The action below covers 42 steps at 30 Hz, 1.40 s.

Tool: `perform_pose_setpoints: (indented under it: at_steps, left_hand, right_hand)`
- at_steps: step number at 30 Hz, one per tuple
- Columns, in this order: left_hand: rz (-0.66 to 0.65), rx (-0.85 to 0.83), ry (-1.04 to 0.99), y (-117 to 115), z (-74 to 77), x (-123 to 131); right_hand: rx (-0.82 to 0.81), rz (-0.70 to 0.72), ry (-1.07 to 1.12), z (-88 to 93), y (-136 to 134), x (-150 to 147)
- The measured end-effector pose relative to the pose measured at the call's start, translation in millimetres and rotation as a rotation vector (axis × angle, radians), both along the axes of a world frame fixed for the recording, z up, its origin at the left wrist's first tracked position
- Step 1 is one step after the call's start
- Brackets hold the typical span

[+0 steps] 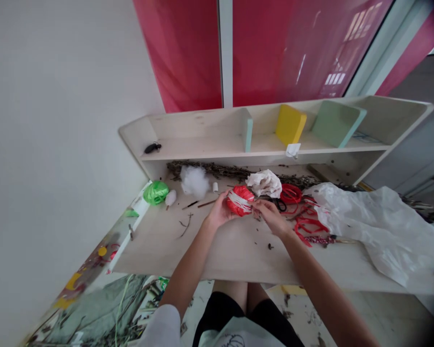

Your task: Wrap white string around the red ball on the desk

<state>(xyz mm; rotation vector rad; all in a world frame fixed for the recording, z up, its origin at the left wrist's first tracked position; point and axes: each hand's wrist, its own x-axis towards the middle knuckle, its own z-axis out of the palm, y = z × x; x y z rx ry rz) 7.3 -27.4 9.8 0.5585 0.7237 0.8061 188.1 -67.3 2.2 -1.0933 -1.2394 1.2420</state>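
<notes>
A ball of red raffia [240, 200], bound with white strands, sits between my hands just above the wooden desk [238, 255]. My left hand [220, 210] cups its left side. My right hand [271, 217] pinches at its right side, where the white strands gather. Crumpled white paper [264, 183] lies just beyond the ball, and loops of red cord [291, 194] lie right of my right hand. A green raffia ball [155, 193], a wad of white cotton [194, 180] and a small white spool [215, 187] lie to the left.
A cream shelf unit [260, 144] with dividers stands along the desk's back, a dark object [152, 148] on its shelf. Dried twigs [217, 171] lie behind the ball. A white plastic sheet [369, 226] covers the desk's right end. A wall rises on the left.
</notes>
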Motion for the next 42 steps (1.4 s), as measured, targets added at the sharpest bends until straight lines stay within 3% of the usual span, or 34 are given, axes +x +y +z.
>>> perform_pose_setpoints:
  at_steps: [3,5,11,14,19,24,29,35,39,42]
  left_hand:
    - [-0.036,0.042,0.071,0.7,-6.8,-0.2]
    - [0.012,0.058,0.103,1.5,-9.7,1.5]
    - [0.394,0.062,0.061,10.3,-5.3,3.5]
    - [0.474,0.035,0.011,13.5,0.5,-0.7]
    - [0.363,-0.032,-0.085,9.4,9.2,-5.2]
    - [0.222,-0.069,-0.097,3.9,13.2,-5.4]
    - [0.224,-0.063,-0.151,5.5,7.8,-9.4]
    - [0.196,-0.038,-0.124,3.1,5.6,-9.7]
    - [0.122,0.050,-0.038,-0.5,9.8,-6.6]
    - [0.089,0.255,0.116,-3.1,8.1,-6.0]
  right_hand:
    - [-0.017,-0.004,0.030,0.3,0.8,1.0]
    - [-0.020,-0.036,0.062,-0.2,1.9,1.6]
    - [-0.017,-0.094,0.069,-0.5,2.0,1.6]
    - [-0.014,-0.046,-0.014,4.3,-1.2,-0.9]
    - [-0.024,-0.039,-0.066,13.6,-4.5,-4.7]
    - [-0.019,0.017,-0.127,10.4,-3.4,-2.3]
    - [0.069,0.110,-0.329,6.7,-4.6,-0.7]
    - [0.159,0.047,-0.415,2.6,-2.1,2.8]
    - [0.124,0.029,-0.436,-2.5,2.6,11.3]
    - [0.086,-0.012,-0.434,-2.3,5.6,16.1]
